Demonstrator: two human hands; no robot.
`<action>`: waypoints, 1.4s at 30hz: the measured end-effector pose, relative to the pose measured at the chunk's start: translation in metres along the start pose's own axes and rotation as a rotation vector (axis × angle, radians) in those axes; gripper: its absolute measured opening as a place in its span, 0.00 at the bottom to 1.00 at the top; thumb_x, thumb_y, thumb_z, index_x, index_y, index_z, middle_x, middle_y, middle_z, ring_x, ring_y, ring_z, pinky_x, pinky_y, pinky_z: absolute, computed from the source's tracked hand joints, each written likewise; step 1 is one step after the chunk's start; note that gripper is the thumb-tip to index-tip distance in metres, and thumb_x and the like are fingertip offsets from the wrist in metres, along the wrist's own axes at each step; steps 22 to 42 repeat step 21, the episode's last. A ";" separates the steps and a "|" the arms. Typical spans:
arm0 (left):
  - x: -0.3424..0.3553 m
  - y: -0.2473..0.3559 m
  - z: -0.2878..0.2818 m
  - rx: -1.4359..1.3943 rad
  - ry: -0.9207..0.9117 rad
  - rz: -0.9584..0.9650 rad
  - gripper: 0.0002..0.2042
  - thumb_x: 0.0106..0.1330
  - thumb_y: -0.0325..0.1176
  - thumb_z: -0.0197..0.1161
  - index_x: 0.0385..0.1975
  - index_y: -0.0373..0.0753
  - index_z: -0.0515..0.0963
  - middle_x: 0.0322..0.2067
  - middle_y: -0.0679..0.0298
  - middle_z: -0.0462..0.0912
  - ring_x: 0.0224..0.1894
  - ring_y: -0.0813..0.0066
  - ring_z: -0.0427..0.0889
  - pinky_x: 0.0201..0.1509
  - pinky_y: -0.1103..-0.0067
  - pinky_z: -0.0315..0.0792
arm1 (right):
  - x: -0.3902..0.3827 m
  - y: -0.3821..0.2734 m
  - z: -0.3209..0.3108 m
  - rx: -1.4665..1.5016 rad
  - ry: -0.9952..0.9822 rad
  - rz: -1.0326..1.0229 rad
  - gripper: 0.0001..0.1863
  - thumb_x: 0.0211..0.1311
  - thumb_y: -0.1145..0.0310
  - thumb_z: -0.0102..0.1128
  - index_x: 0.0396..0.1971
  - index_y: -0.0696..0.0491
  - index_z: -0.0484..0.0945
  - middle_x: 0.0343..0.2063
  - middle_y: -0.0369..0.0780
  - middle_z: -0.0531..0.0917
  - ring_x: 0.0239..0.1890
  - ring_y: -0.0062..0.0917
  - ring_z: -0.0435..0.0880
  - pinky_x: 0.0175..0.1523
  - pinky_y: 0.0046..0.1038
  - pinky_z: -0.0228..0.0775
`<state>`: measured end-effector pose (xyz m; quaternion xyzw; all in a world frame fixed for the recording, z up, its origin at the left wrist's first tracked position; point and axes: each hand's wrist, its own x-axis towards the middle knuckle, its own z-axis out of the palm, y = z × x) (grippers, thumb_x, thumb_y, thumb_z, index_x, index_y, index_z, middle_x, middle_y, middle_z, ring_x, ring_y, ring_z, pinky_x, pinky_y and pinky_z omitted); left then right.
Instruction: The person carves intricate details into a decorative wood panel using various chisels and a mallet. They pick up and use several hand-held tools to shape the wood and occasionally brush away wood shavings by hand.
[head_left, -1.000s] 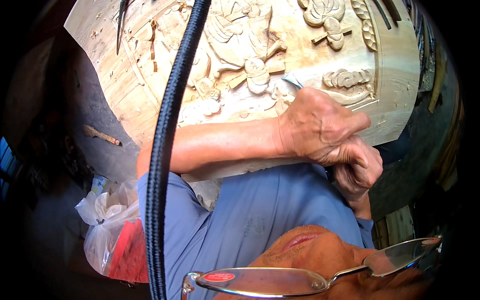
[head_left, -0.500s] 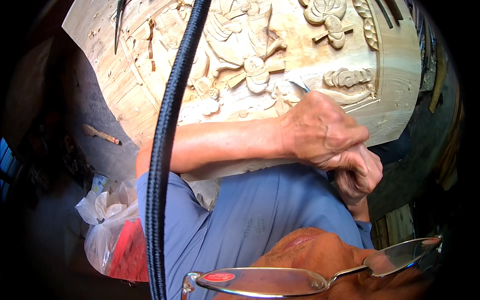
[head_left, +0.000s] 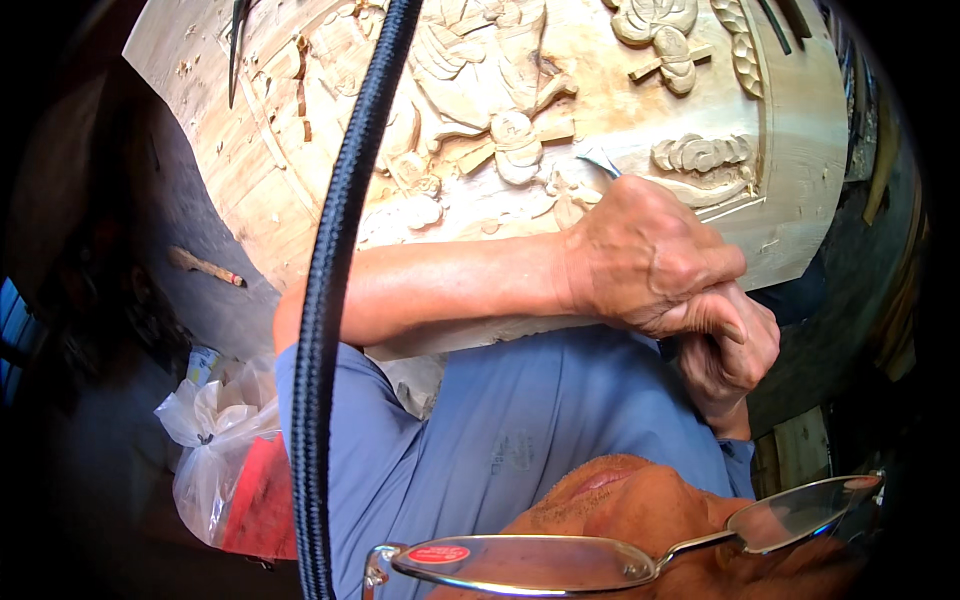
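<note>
A pale wooden panel (head_left: 800, 215) carved in relief lies in front of me, with rounded figures and a hatted head (head_left: 517, 148) standing out. My left hand (head_left: 650, 255) reaches across from the left and is closed round a carving chisel. Only the chisel's bright blade (head_left: 603, 163) shows beyond the fist, its tip at the carved surface between the hatted head and a cloud-like relief (head_left: 702, 153). Directly behind the left hand, my right hand (head_left: 728, 350) is closed and touching it. The handle is hidden inside the hands.
A thick black braided cord (head_left: 325, 350) crosses the view from top to bottom. Dark slim tools (head_left: 236, 55) lie at the panel's far edge. On the left, a wooden stick (head_left: 205, 265) lies on the floor, and a clear plastic bag (head_left: 205, 430) sits by a red object (head_left: 262, 505).
Both closed hands have shifted slightly to the right, the right one a little more. The blade tip has moved only slightly over the carving. The grip looks the same.
</note>
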<state>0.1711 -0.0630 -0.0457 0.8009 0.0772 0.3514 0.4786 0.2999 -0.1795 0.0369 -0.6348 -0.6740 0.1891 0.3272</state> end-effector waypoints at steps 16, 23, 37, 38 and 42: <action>0.005 0.012 -0.006 0.068 -0.025 -0.093 0.25 0.78 0.65 0.60 0.32 0.48 0.83 0.13 0.68 0.73 0.15 0.67 0.78 0.17 0.70 0.66 | -0.012 -0.012 0.008 0.032 0.084 0.109 0.11 0.45 0.91 0.64 0.30 0.63 0.84 0.23 0.45 0.82 0.21 0.38 0.84 0.26 0.34 0.73; -0.002 0.006 -0.001 0.060 0.027 -0.076 0.25 0.78 0.65 0.61 0.29 0.49 0.82 0.11 0.69 0.71 0.13 0.70 0.76 0.16 0.70 0.63 | -0.021 -0.016 0.026 -0.050 0.178 0.137 0.11 0.44 0.90 0.64 0.29 0.62 0.86 0.22 0.44 0.83 0.21 0.39 0.85 0.28 0.33 0.75; -0.002 0.006 -0.001 0.060 0.027 -0.076 0.25 0.78 0.65 0.61 0.29 0.49 0.82 0.11 0.69 0.71 0.13 0.70 0.76 0.16 0.70 0.63 | -0.021 -0.016 0.026 -0.050 0.178 0.137 0.11 0.44 0.90 0.64 0.29 0.62 0.86 0.22 0.44 0.83 0.21 0.39 0.85 0.28 0.33 0.75; -0.002 0.006 -0.001 0.060 0.027 -0.076 0.25 0.78 0.65 0.61 0.29 0.49 0.82 0.11 0.69 0.71 0.13 0.70 0.76 0.16 0.70 0.63 | -0.021 -0.016 0.026 -0.050 0.178 0.137 0.11 0.44 0.90 0.64 0.29 0.62 0.86 0.22 0.44 0.83 0.21 0.39 0.85 0.28 0.33 0.75; -0.002 0.006 -0.001 0.060 0.027 -0.076 0.25 0.78 0.65 0.61 0.29 0.49 0.82 0.11 0.69 0.71 0.13 0.70 0.76 0.16 0.70 0.63 | -0.021 -0.016 0.026 -0.050 0.178 0.137 0.11 0.44 0.90 0.64 0.29 0.62 0.86 0.22 0.44 0.83 0.21 0.39 0.85 0.28 0.33 0.75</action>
